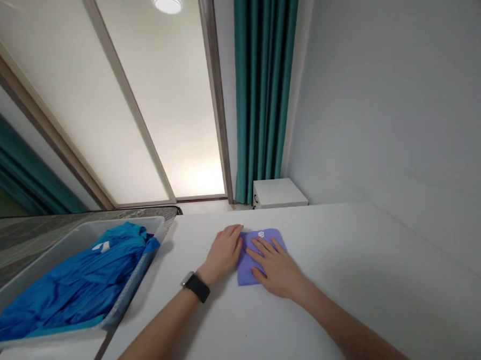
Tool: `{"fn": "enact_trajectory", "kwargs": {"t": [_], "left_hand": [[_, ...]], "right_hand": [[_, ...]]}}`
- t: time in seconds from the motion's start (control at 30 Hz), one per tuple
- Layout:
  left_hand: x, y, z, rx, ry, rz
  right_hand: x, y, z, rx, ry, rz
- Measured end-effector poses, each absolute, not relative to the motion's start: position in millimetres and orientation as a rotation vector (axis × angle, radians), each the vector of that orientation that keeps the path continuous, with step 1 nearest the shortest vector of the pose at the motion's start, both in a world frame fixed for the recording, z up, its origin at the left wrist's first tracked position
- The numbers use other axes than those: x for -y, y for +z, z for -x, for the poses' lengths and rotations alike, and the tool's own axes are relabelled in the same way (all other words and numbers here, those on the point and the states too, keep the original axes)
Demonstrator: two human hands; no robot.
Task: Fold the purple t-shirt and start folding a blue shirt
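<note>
A purple folded cloth (248, 273) with a small white print near its far edge lies flat on the white table (332, 239). Across its middle and right side rests my right hand (276, 267), fingers spread and palm down. My left hand (226, 249) is at the cloth's left edge, its fingers stretched out along that side. Neither hand grips the cloth. A watch with a black band (195, 286) sits on my left wrist.
To the left stands a translucent plastic bin (146, 223) holding crumpled blue clothing (80, 279) with a white mark. Beyond the table are a small white cabinet (279, 191), a teal curtain (266, 92) and frosted sliding doors (171, 97). A wall (401, 96) rises on the right.
</note>
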State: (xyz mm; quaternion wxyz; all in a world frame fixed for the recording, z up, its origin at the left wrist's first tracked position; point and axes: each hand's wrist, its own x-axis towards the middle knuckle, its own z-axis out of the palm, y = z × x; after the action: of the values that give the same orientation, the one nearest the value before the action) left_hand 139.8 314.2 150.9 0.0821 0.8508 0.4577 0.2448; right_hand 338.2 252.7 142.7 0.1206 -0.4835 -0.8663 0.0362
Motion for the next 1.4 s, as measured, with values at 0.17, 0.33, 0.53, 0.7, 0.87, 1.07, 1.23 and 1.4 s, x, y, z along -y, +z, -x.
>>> {"fn": "enact_trajectory", "kwargs": {"t": [0.17,0.33,0.53,0.7,0.87,1.07,1.23,1.4], "left_hand": [[-284.8,124.2,-144.9,-1.301,0.604,-2.679],[-287.0,121.8,-129.3,-1.3,0.438,-2.645],[-306.7,131.6,-112.8,-1.274,0.403,-2.601],[-306.9,128.1,-117.5,-1.409,0.562,-2.531],[-288.9,126.6,-141.9,-1.286,0.582,-2.662],[-283.0,118.9,-152.3,-1.34,0.482,-2.694],[-282.5,123.1,-151.0,-1.366,0.423,-2.678],[-280.1,131.1,-150.8,-1.359,0.381,-2.673]], "right_hand": [[-253.8,138.1,-337.4,2.513,0.078,1.416],[-254.2,136.6,-338.2,2.512,0.09,1.423],[-253.1,140.0,-337.9,2.527,0.098,1.42],[-254.7,137.7,-338.5,2.537,0.1,1.416],[-256.3,133.4,-338.0,2.526,0.097,1.417],[-256.3,136.1,-337.6,2.522,0.133,1.439],[-262.4,138.3,-338.4,2.428,0.131,1.561],[-272.2,139.4,-338.0,2.428,-0.002,1.544]]}}
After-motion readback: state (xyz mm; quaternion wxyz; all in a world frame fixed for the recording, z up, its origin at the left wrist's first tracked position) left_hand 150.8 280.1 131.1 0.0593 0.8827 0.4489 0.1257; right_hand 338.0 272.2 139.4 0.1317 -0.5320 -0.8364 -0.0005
